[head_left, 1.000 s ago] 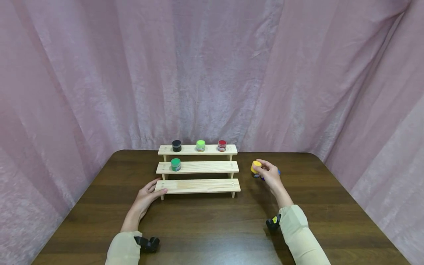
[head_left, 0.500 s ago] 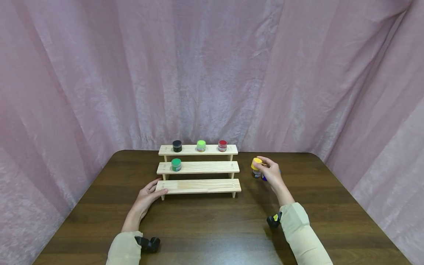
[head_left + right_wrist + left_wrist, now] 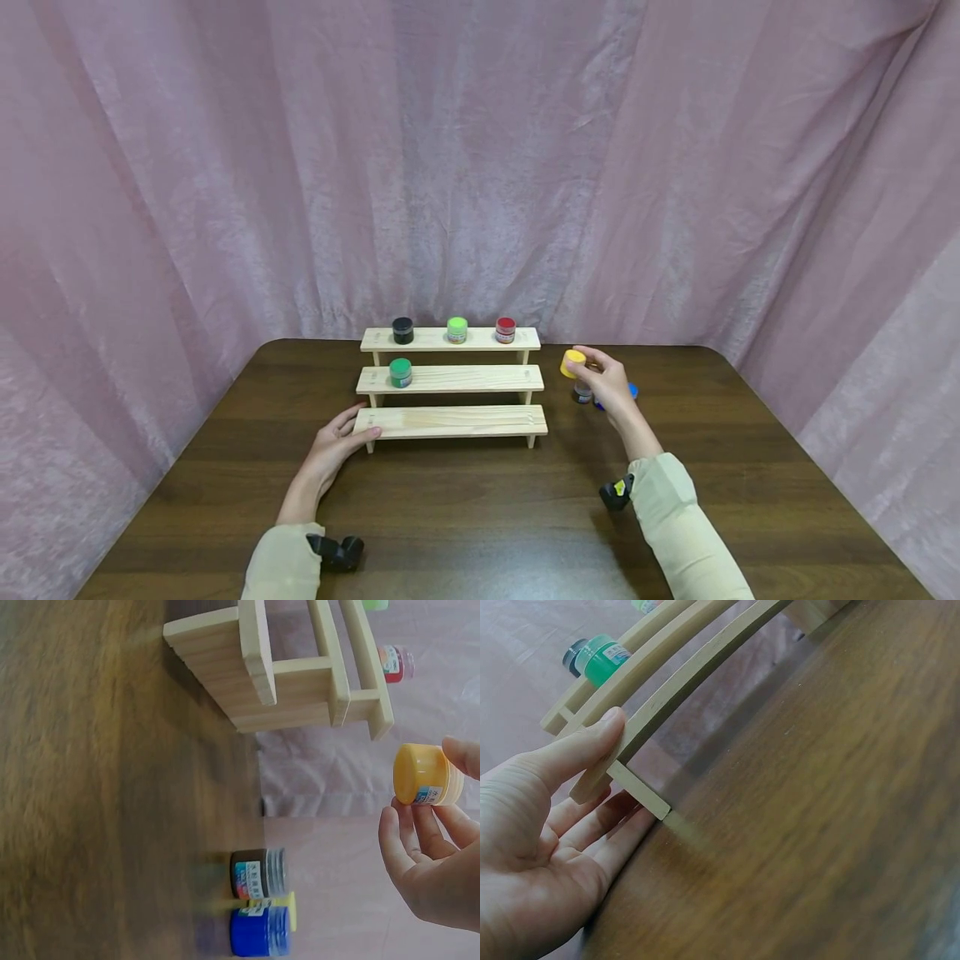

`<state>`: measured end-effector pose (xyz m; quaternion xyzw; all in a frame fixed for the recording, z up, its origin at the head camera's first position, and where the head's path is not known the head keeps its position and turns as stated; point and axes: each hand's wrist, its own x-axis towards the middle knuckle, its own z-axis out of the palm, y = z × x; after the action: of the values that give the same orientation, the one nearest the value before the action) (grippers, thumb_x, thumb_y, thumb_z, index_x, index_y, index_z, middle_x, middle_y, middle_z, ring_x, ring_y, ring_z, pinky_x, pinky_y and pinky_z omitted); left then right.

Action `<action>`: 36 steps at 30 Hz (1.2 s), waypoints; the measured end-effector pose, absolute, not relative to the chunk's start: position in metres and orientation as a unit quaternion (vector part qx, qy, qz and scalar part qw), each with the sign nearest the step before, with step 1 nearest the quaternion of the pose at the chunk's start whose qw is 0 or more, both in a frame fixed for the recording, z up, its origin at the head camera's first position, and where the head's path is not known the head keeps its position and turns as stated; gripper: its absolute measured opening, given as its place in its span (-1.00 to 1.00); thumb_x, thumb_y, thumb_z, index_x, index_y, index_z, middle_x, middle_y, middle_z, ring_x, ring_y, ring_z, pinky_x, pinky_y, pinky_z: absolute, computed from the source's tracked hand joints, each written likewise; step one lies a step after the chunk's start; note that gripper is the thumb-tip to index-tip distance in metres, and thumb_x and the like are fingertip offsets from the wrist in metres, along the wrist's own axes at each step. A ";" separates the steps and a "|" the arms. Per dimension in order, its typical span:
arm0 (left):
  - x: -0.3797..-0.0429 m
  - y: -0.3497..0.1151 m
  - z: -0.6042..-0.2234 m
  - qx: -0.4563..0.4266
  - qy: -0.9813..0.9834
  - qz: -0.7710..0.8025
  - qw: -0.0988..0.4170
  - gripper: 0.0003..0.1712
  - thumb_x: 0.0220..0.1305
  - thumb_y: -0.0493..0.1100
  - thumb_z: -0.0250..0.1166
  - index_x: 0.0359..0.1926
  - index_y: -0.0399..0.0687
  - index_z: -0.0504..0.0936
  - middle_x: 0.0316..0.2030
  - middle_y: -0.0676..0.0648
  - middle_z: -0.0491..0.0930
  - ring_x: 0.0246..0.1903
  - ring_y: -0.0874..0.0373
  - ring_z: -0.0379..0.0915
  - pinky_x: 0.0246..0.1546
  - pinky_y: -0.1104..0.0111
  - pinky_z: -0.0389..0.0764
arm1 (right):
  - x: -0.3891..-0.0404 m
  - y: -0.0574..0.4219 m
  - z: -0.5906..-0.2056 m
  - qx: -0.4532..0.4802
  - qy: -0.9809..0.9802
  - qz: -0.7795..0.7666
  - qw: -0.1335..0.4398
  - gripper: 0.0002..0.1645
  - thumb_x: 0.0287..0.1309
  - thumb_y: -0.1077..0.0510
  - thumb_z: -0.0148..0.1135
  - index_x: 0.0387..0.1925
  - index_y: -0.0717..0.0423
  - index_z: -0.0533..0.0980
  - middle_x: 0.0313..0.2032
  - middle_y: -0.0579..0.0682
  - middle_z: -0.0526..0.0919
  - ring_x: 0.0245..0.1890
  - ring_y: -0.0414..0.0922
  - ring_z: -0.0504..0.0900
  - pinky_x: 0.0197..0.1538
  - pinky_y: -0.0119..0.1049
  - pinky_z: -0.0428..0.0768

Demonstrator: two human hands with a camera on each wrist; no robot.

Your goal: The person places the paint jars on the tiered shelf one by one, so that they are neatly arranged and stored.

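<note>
My right hand point(image 3: 609, 385) pinches a small yellow paint jar point(image 3: 424, 774) between thumb and fingertips, raised above the table to the right of a three-tier wooden display rack point(image 3: 450, 423). At the rack's left end, my left hand point(image 3: 333, 446) grips the lowest shelf, thumb on top and fingers beneath, by the leg. A green jar point(image 3: 401, 373) stands on the left of the middle shelf. Along the top shelf are a black jar point(image 3: 402, 331), a light green jar point(image 3: 457, 330) and a red jar point(image 3: 506, 330).
Under my right hand, a dark brown jar point(image 3: 250, 874) and a blue jar point(image 3: 251, 931) stand on the wooden table point(image 3: 465, 517), with another yellow jar point(image 3: 292, 910) partly hidden behind them. A pink curtain point(image 3: 480, 167) hangs behind the table.
My right hand has lifted the yellow jar away from the other jars and carried it slightly left. The left hand keeps its grip on the rack.
</note>
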<state>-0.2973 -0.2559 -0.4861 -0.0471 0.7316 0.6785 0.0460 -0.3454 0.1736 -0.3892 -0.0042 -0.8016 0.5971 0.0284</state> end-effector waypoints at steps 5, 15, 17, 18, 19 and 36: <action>-0.298 -0.256 -0.485 -0.046 0.731 0.679 0.049 -0.08 0.23 -0.11 0.37 0.50 -0.11 0.09 0.42 -0.29 0.24 -0.13 0.61 0.43 -0.09 0.72 0.42 | -0.346 0.168 -0.385 -0.002 -0.799 0.601 0.028 -0.32 0.29 0.00 0.24 0.36 0.12 0.34 0.11 0.04 0.54 -0.12 -0.33 0.53 -0.09 -0.51 0.52; -0.299 -0.256 -0.485 -0.050 0.725 0.685 0.051 -0.08 0.24 -0.11 0.37 0.50 -0.10 0.09 0.42 -0.30 0.24 -0.13 0.58 0.43 -0.10 0.70 0.45 | -0.347 0.151 -0.379 0.023 -0.799 0.599 0.041 -0.39 0.26 0.05 0.27 0.30 0.13 0.40 0.16 0.13 0.57 -0.06 -0.31 0.56 -0.01 -0.45 0.53; -0.299 -0.256 -0.485 -0.051 0.725 0.685 0.051 -0.07 0.24 -0.10 0.37 0.50 -0.10 0.09 0.42 -0.30 0.23 -0.13 0.58 0.43 -0.10 0.70 0.45 | -0.347 0.147 -0.378 0.029 -0.800 0.598 0.042 -0.39 0.26 0.06 0.26 0.30 0.15 0.40 0.20 0.18 0.54 -0.01 -0.27 0.56 0.07 -0.41 0.53; -0.299 -0.256 -0.485 -0.051 0.725 0.685 0.051 -0.07 0.24 -0.10 0.37 0.50 -0.10 0.09 0.43 -0.30 0.23 -0.13 0.58 0.43 -0.10 0.70 0.45 | -0.347 0.145 -0.377 0.030 -0.799 0.600 0.041 -0.40 0.26 0.07 0.27 0.29 0.15 0.41 0.20 0.19 0.54 -0.01 -0.26 0.56 0.08 -0.40 0.54; -0.299 -0.256 -0.485 -0.050 0.725 0.685 0.051 -0.07 0.24 -0.10 0.37 0.51 -0.10 0.09 0.43 -0.30 0.23 -0.13 0.58 0.43 -0.09 0.70 0.45 | -0.347 0.143 -0.377 0.031 -0.796 0.604 0.039 -0.40 0.26 0.07 0.27 0.29 0.14 0.41 0.19 0.17 0.55 -0.02 -0.27 0.56 0.07 -0.41 0.54; -0.298 -0.256 -0.486 -0.059 0.724 0.686 0.052 -0.08 0.24 -0.10 0.37 0.51 -0.08 0.10 0.42 -0.29 0.24 -0.14 0.55 0.45 -0.11 0.69 0.45 | -0.350 0.116 -0.373 0.071 -0.810 0.582 0.031 -0.41 0.23 0.11 0.30 0.27 0.15 0.44 0.15 0.21 0.58 0.15 0.04 0.52 0.20 -0.21 0.48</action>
<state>-0.2983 -0.2558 -0.4864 -0.0591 0.7237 0.6856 0.0524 -0.3501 0.1159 -0.3731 0.0708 -0.8097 0.5816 0.0313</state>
